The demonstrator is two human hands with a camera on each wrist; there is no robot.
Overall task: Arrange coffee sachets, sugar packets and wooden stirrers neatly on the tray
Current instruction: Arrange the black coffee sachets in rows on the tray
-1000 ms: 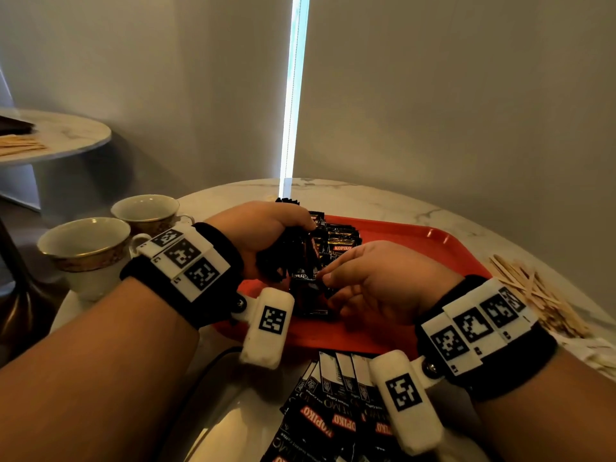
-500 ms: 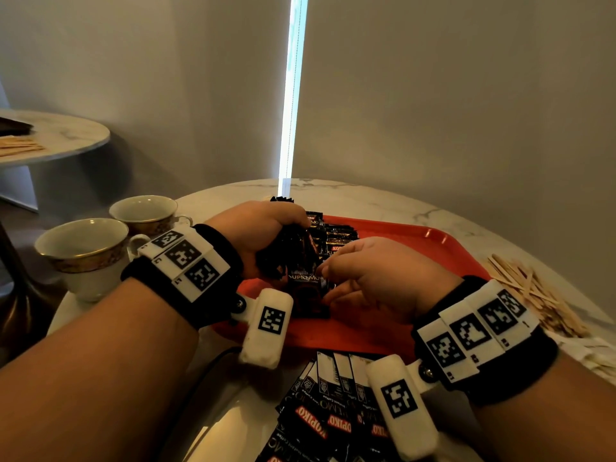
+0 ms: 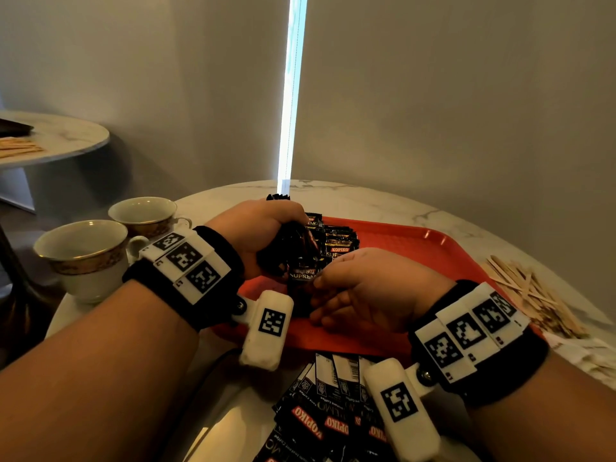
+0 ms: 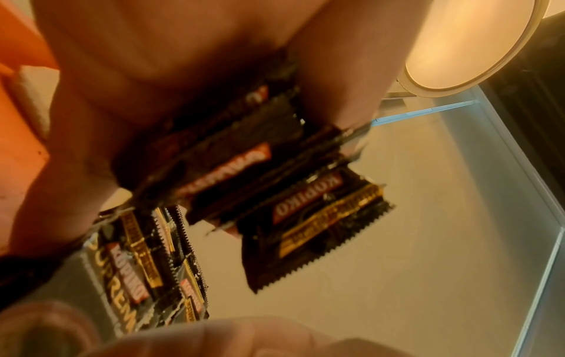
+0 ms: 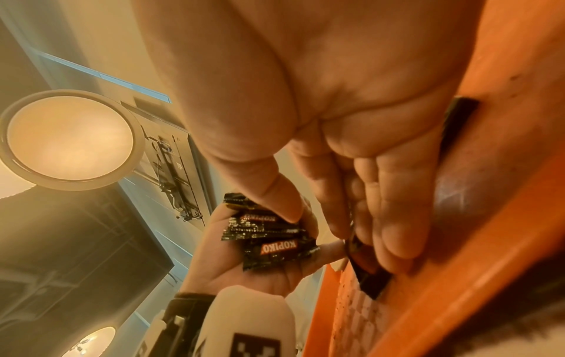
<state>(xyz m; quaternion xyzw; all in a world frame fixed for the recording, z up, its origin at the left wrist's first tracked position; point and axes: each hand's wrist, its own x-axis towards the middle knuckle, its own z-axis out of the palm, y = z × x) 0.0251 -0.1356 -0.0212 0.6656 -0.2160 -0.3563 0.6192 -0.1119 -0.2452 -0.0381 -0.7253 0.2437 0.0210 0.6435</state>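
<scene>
While my left hand [image 3: 256, 231] grips a fanned bunch of black Kopiko coffee sachets [image 3: 293, 245] above the red plastic tray [image 3: 410, 248], my right hand [image 3: 363, 288] pinches one black sachet [image 3: 301, 281] down at the tray's 7 o'clock end. Sachets already laid in a row [image 3: 340, 241] sit at 11 o'clock. Loose black sachet pile [image 3: 320, 411] lies at 6 o'clock off the tray, pale wooden stirrers [image 3: 533, 295] at 3 o'clock on the white marble table [image 3: 383, 198].

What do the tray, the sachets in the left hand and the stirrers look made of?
Tray: likely moulded plastic, red, fine textured surface, rounded rim.
Sachets gripped by the left hand: glossy printed foil or film, serrated edges.
Stirrers: pale, matte flat strips, apparently wood.
</scene>
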